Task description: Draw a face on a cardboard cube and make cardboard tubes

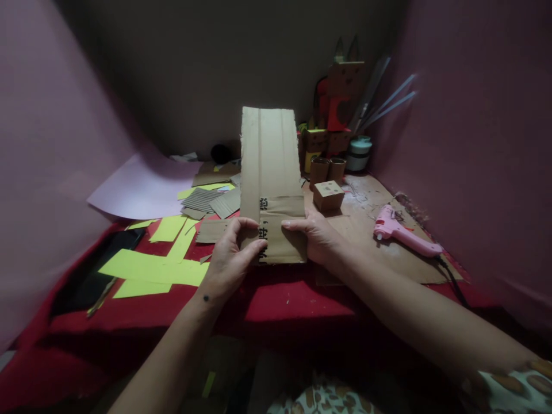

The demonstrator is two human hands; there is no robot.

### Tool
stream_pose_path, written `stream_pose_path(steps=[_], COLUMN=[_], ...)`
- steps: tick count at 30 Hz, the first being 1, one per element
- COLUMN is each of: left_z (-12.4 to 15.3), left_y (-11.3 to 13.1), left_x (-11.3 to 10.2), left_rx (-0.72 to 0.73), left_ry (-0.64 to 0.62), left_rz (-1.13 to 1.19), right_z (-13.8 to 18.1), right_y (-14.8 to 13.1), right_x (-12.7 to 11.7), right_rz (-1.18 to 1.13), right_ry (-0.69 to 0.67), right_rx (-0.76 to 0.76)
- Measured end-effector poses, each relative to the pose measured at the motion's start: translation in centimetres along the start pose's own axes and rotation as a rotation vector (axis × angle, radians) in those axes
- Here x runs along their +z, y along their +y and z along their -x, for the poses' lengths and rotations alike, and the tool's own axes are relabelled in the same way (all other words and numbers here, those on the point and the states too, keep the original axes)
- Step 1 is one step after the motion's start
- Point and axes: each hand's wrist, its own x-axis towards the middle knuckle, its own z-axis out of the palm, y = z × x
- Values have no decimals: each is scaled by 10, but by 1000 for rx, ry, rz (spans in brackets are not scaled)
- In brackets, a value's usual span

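Observation:
A long brown cardboard strip with black print near its bottom stands upright in front of me, above the red tabletop. My left hand grips its lower left edge, thumb and fingers closed on it. My right hand holds the lower right edge, thumb across the front. The strip's top end is ragged and leans away from me.
Yellow paper pieces and cardboard scraps lie on the left. A pink glue gun rests on a cardboard sheet at right. A small cardboard cube, tubes and cardboard figures stand behind. Pink paper walls surround the table.

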Motion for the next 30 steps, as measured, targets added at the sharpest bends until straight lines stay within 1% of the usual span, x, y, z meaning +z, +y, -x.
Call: stream_pose_path(steps=[3,6,13,17,24,27,30], left_z=[-1,-1,3,3,3,3,4], left_y=[5,8,12,16,8,7,10], left_x=[-1,-2,0,-1,-2,0,2], left_rx=[11,37,11,25,-3,21,15], left_ry=[-3,-10,-11,11,-8,51,78], left_rz=[-14,-27,15,-14,63,78,199], right_z=[-2,-3,-2,-3,-1,-1,-2], right_y=[2,3,2,5,4,5,6], right_x=[-4,-5,-5,-7,-4,-4,-5], right_rz=[-46,-57,3,5,-17,-15,-34], right_ry=[-36,-58,-20,-18,-24,-32,-26], right_rx=[58,79,76,88,126,114,108])
